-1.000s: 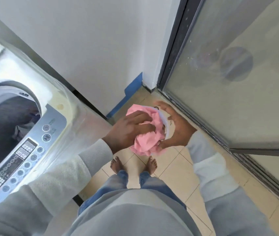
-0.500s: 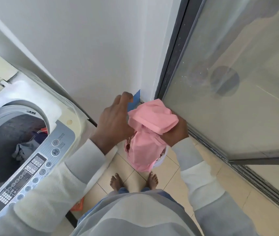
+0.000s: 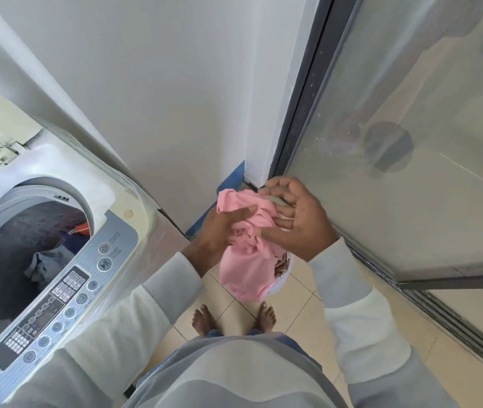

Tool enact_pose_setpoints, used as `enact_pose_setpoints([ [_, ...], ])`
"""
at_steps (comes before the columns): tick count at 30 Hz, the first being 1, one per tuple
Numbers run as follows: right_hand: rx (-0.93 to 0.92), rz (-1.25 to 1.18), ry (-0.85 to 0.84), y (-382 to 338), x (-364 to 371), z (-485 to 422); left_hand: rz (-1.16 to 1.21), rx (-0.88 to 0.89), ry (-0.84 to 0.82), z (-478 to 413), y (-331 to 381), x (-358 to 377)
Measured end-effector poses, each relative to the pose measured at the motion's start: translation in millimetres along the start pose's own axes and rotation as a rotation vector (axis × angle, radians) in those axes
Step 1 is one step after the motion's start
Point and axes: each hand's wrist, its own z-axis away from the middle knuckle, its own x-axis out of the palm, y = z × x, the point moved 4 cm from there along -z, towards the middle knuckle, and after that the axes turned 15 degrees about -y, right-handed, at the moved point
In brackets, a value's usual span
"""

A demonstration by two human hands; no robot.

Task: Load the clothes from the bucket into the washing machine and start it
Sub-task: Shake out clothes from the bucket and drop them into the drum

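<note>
A pink garment (image 3: pixel 247 260) hangs bunched between my hands, above the floor. My left hand (image 3: pixel 219 228) grips its upper part, thumb laid across the fabric. My right hand (image 3: pixel 300 219) is on the garment's right side with fingers spread, thumb and fingertips touching the cloth. Under the garment shows the white rim of the bucket (image 3: pixel 283 279), with reddish clothes (image 3: pixel 281 265) inside, mostly hidden. The top-loading washing machine (image 3: pixel 128 219) stands at the left, its drum (image 3: pixel 7 260) open. A grey garment (image 3: pixel 44 267) and a dark blue one (image 3: pixel 74 234) lie inside.
The machine's control panel (image 3: pixel 57 304) with its start/pause button (image 3: pixel 104 265) faces me. A sliding glass door (image 3: pixel 411 142) fills the right side, its track (image 3: pixel 440 313) along the tiled floor. A white wall (image 3: pixel 175 98) stands behind. My bare feet (image 3: pixel 234 316) are below the bucket.
My left hand, open beside the garment before, now grips it. My right hand has let go its fist-like hold and spread its fingers. The garment has shifted slightly left.
</note>
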Motion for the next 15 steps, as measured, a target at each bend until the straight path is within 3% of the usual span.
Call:
enact_pose_setpoints([
  [2,-0.084,-0.021,0.078,5,-12,6,0.247,0.007,-0.105,3,-5,5],
  [4,-0.075,0.063,0.108,15,-16,12,0.484,0.058,-0.325,9,-2,23],
  [7,-0.018,-0.062,-0.016,40,4,11,0.706,0.180,-0.522,19,14,45],
  [9,0.007,-0.061,-0.019,45,9,11,0.525,0.197,-0.484,12,4,58],
  [10,0.007,0.013,0.008,45,7,10,0.359,0.153,-0.367,11,-3,58],
  [12,-0.001,0.120,0.069,41,2,8,-0.087,0.264,-0.032,9,-3,46],
  [15,0.024,0.186,0.164,39,-4,14,-0.558,0.410,-0.046,13,19,39],
])
